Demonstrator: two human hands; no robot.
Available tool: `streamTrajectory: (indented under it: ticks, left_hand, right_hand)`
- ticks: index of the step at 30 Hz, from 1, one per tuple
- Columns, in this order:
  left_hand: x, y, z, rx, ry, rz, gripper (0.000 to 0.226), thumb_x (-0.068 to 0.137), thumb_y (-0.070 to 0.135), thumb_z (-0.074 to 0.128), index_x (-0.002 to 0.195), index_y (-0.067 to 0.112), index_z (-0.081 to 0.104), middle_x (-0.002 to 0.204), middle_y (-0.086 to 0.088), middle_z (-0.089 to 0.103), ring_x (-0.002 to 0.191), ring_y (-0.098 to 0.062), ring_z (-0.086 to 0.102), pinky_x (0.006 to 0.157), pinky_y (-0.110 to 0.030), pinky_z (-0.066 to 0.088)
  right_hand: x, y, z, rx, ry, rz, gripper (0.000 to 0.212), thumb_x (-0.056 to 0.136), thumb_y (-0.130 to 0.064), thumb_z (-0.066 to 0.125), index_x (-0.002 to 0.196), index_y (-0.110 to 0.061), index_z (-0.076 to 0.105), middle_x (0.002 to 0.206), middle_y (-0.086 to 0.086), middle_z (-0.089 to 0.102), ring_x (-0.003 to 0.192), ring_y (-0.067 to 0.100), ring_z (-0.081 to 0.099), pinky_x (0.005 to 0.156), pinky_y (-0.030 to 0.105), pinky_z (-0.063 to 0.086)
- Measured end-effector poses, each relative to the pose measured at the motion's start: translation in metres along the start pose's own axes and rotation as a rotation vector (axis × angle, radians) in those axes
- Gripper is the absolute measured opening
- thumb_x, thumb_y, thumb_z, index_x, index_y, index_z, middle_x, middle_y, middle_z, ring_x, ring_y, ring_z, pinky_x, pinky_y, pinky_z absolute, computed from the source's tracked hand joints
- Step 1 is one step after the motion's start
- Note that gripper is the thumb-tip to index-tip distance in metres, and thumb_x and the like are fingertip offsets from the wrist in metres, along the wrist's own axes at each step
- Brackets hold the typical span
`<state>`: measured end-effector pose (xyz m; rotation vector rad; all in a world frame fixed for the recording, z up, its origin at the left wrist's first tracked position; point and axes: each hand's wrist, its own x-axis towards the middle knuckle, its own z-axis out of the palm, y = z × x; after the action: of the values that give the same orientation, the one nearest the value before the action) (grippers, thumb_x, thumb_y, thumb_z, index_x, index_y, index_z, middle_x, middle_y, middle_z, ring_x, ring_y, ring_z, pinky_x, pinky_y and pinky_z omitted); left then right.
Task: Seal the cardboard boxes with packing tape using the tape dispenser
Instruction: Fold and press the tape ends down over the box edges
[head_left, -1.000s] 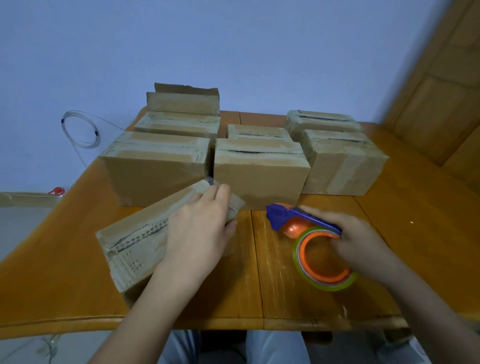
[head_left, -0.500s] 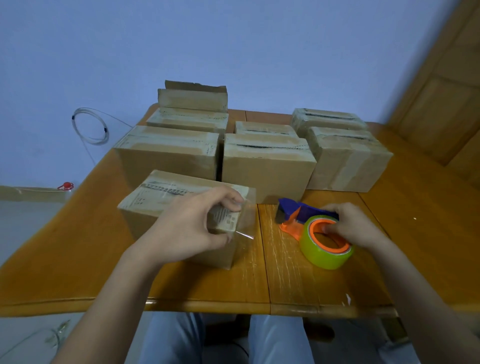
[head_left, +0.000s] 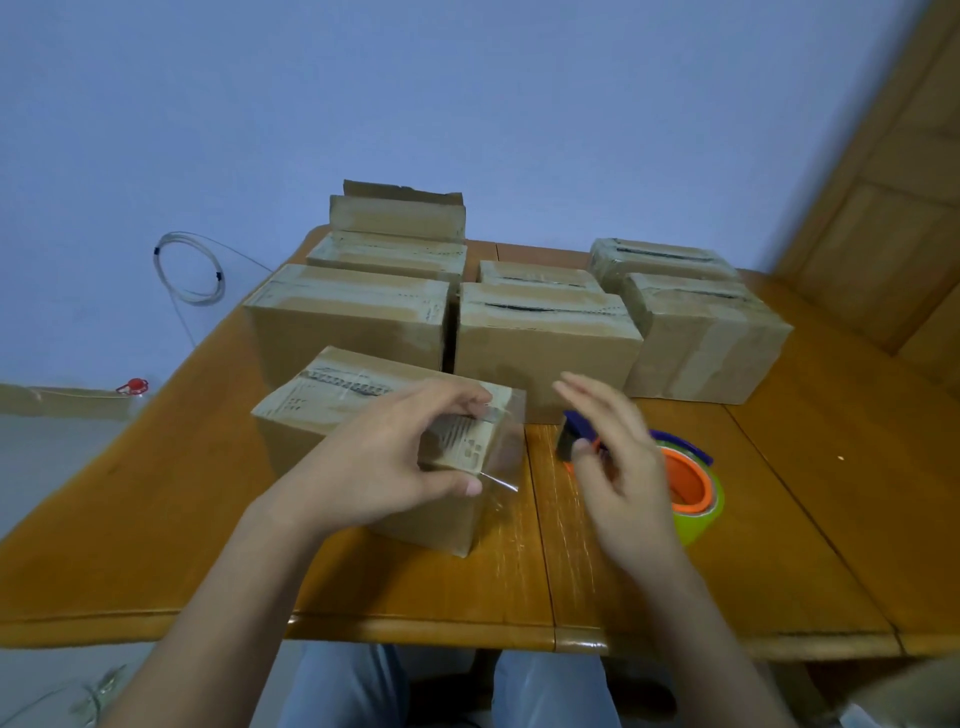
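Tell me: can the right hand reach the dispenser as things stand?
Probably yes. The right hand hovers open right over the dispenser, with nothing between them; the left hand holds the box off to the side, clear of that path.

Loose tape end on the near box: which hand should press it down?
Probably the right hand: open, free, beside the loose tape end. The left hand grips the near box, steadying it.

Cardboard boxes (head_left: 545, 353) brown with black print; tape dispenser (head_left: 685, 480) blue and orange; tape roll (head_left: 702, 526) yellow-green; table (head_left: 156, 519) amber wood; wall (head_left: 467, 104) pale blue.
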<state>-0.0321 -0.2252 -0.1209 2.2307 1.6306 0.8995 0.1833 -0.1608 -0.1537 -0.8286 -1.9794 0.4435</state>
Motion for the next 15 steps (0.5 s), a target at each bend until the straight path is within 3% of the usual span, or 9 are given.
streamTrajectory:
  ticks: [2,5,8,10,13,15]
  left_hand:
    - [0.001,0.0,-0.001,-0.011,-0.002,0.036,0.047,0.078,0.052,0.066,0.12,0.033,0.056,0.118,0.028,0.052,0.113,0.012,0.046,0.088,-0.002,0.034]
    - [0.005,-0.002,0.0,-0.05,0.006,0.003,0.053,0.083,0.052,0.045,0.122,0.021,0.063,0.126,0.019,0.052,0.113,0.006,0.048,0.092,-0.006,0.037]
    - [0.007,-0.003,0.003,0.034,0.025,-0.029,0.055,0.091,0.049,0.036,0.129,0.019,0.06,0.138,0.014,0.049,0.118,0.007,0.043,0.092,0.001,0.028]
    - [0.007,-0.001,0.007,0.107,0.021,-0.037,0.057,0.092,0.052,0.032,0.134,0.022,0.055,0.144,0.014,0.045,0.127,0.004,0.038,0.097,-0.001,0.024]
    - [0.006,-0.001,0.014,0.235,0.025,-0.018,0.071,0.088,0.062,0.016,0.141,0.027,0.047,0.152,0.013,0.035,0.141,0.002,0.021,0.114,-0.022,0.01]
    - [0.005,-0.002,0.016,0.278,0.02,-0.031,0.075,0.086,0.063,0.008,0.143,0.029,0.043,0.153,0.013,0.032,0.142,0.004,0.015,0.115,-0.027,-0.003]
  right_hand:
    - [-0.006,0.001,0.022,0.074,-0.033,-0.064,0.055,0.083,-0.009,0.038,0.136,-0.022,0.048,0.14,-0.01,0.046,0.135,0.007,0.034,0.111,0.018,0.025]
    - [-0.013,0.007,0.045,0.114,-0.037,-0.099,0.061,0.08,-0.006,0.035,0.139,-0.018,0.045,0.145,-0.006,0.044,0.14,0.015,0.029,0.116,0.027,0.02]
    - [-0.022,0.011,0.055,0.106,-0.023,-0.104,0.062,0.082,-0.005,0.035,0.141,-0.021,0.042,0.148,-0.007,0.041,0.142,0.018,0.026,0.117,0.042,0.022]
    - [-0.027,0.013,0.058,0.09,-0.031,-0.09,0.066,0.083,-0.006,0.034,0.145,-0.027,0.035,0.151,-0.012,0.036,0.144,0.017,0.021,0.116,0.051,0.018]
    - [-0.03,0.013,0.061,0.063,-0.09,-0.072,0.077,0.083,0.0,0.034,0.149,-0.037,0.019,0.154,-0.021,0.022,0.147,0.013,0.009,0.117,0.05,0.004]
    - [-0.032,0.012,0.061,0.055,-0.155,-0.04,0.086,0.081,0.006,0.035,0.148,-0.041,0.008,0.155,-0.025,0.012,0.147,0.01,0.001,0.117,0.047,-0.004]
